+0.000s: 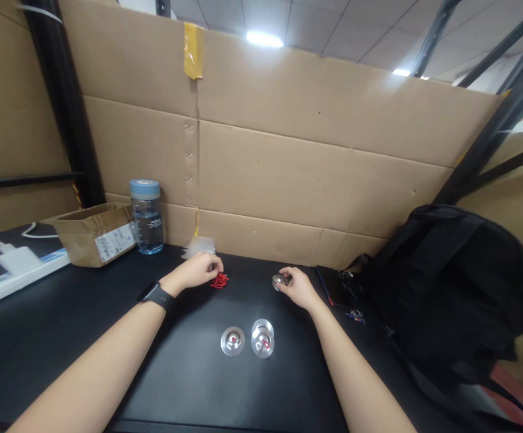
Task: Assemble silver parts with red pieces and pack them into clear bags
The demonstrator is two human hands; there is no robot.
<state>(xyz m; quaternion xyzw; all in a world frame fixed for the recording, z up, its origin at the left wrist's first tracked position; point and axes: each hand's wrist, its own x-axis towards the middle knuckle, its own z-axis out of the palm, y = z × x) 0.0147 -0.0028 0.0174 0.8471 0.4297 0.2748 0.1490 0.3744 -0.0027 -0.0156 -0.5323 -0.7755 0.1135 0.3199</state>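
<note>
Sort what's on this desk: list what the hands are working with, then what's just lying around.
In hand:
left hand on the red pieces
right hand holding a metal disc
two metal discs nearby

Lying about:
water bottle
cardboard box
black bag
white charger

- The black tabletop (85, 325) runs up to a brown cardboard wall (315, 180) behind it.
- The left hand (198, 270) rests on a small heap of red rubber rings (219, 281), with a clear plastic bag (199, 245) just behind.
- The right hand (298, 287) lies to the right, touching a small round silver metal disc (280, 281).
- Two round silver metal discs (247, 339) sit side by side nearer the person, between the forearms.
- A clear plastic water bottle with a blue cap (146, 216) stands far left by the wall, beside an open brown cardboard box (94, 233).
- A white power strip (9, 270) lies further left.
- A black fabric backpack (446, 282) sits at the right.
</note>
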